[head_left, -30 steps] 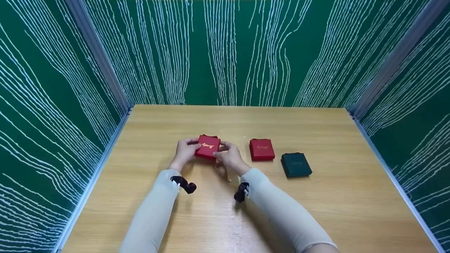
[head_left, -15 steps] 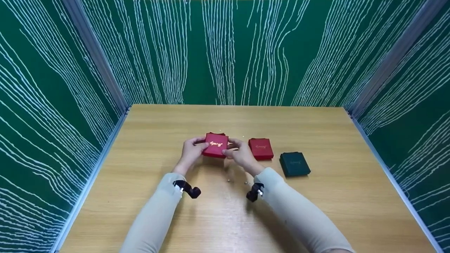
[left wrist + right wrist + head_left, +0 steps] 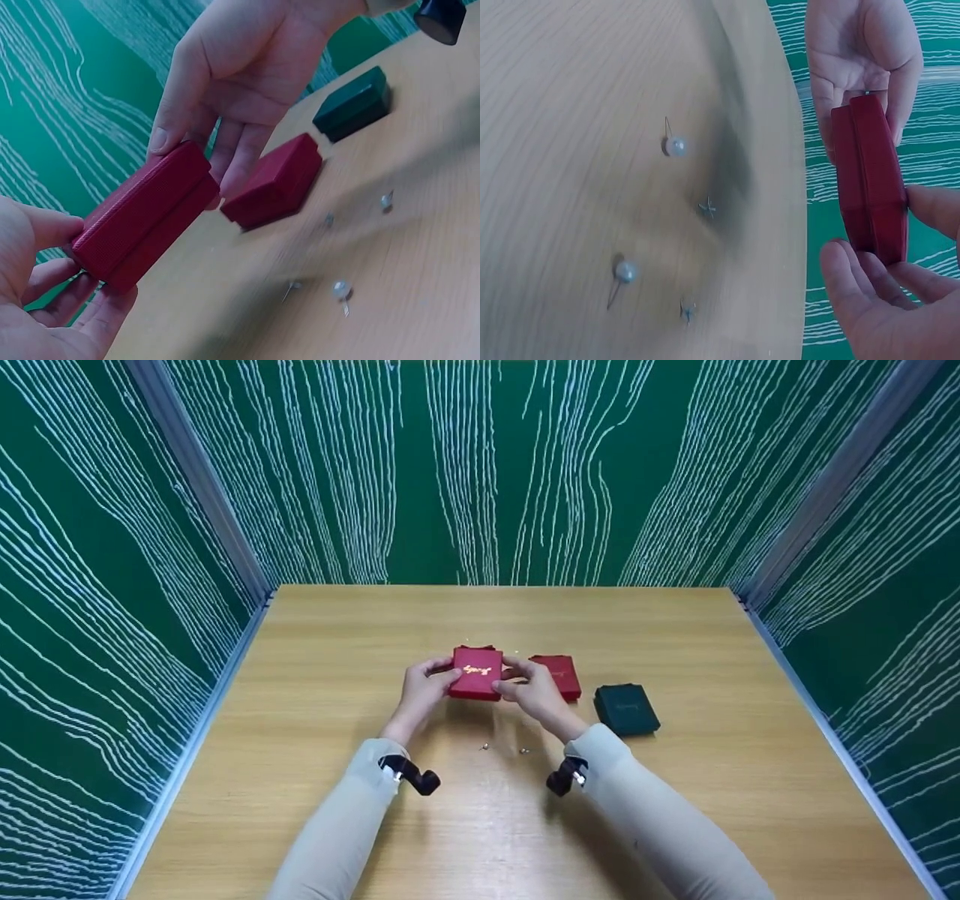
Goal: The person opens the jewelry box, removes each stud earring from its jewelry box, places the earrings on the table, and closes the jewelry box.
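Note:
A red jewelry box with gold lettering on its lid is held above the table, lid closed. My left hand grips its left side and my right hand its right, thumbs toward the lid. The left wrist view shows the seam along the box side. Below it on the wood lie two pearl earrings, one a pearl stud, the other a pearl stud. Beside them are two small star-shaped pieces, a star piece and a star piece.
A second red box lies just right of my right hand, partly behind it. Farther right is a dark green box. Green walls with white lines stand around the back and sides of the wooden table.
Both hands have carried the red jewelry box to the right, closer to the second red box. The small earrings on the table came out from behind the right wrist. The other boxes stayed put.

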The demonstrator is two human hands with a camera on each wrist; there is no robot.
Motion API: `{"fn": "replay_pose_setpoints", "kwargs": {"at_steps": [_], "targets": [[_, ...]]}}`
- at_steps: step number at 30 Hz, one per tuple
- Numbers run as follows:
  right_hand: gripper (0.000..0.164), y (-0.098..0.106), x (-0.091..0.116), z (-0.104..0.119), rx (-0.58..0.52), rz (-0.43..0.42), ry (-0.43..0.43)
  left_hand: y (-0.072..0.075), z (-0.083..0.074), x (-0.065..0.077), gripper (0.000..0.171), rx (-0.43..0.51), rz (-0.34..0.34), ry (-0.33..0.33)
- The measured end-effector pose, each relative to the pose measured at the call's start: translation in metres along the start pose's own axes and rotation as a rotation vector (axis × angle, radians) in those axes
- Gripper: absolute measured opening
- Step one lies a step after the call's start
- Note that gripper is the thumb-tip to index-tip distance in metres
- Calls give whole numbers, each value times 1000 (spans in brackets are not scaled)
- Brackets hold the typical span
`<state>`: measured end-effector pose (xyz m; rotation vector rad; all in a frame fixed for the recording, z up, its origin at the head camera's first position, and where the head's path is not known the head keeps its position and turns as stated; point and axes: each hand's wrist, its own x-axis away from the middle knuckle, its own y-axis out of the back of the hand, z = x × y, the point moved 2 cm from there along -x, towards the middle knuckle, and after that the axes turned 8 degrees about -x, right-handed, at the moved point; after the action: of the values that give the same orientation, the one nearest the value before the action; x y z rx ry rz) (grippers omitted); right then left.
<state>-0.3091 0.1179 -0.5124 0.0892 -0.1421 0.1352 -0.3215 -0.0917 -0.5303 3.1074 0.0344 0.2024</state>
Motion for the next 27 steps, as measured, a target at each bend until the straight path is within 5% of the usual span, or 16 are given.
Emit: {"fn": "replay_pose_setpoints", "kwargs": {"at_steps": [14,27], "targets": [[58,29,12,3,-18,-15,-18,-23,-6,11,45,66,44,-19],[61,51,24,9,-58,37,-43,-24,-4,17,71,34,298,-48]]}}
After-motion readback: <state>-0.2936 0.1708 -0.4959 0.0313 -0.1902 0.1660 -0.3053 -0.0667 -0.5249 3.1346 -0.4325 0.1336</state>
